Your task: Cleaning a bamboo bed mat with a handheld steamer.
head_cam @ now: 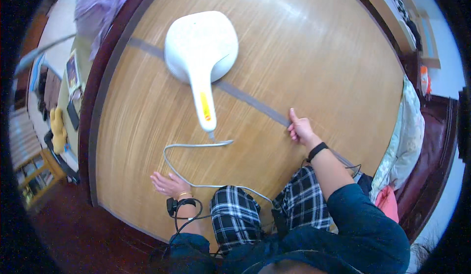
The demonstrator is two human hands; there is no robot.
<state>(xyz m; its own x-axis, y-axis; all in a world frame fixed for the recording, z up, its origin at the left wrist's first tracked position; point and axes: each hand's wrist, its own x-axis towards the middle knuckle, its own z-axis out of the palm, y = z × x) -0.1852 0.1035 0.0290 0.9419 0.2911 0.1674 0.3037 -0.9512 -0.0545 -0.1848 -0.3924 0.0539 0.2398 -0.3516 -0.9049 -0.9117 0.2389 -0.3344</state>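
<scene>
A white handheld vacuum cleaner, likely a mite vacuum, lies on the woven mat, its handle pointing toward me. A yellow label with writing is on the handle. From the handle's end a grey power cord loops across the mat to my knees. My left hand holds nothing, fingers spread, just left of the cord. Farther right, my right hand is empty beside the mat's grey band, its thumb stuck out and its fingers curled. Neither hand touches the vacuum.
A dark wooden bed frame edges the mat at left. Folded bedding and a pink cloth lie at right. Purple fabric hangs at upper left. Beyond the frame is a yellow plush toy. A black cable trails from my left wrist.
</scene>
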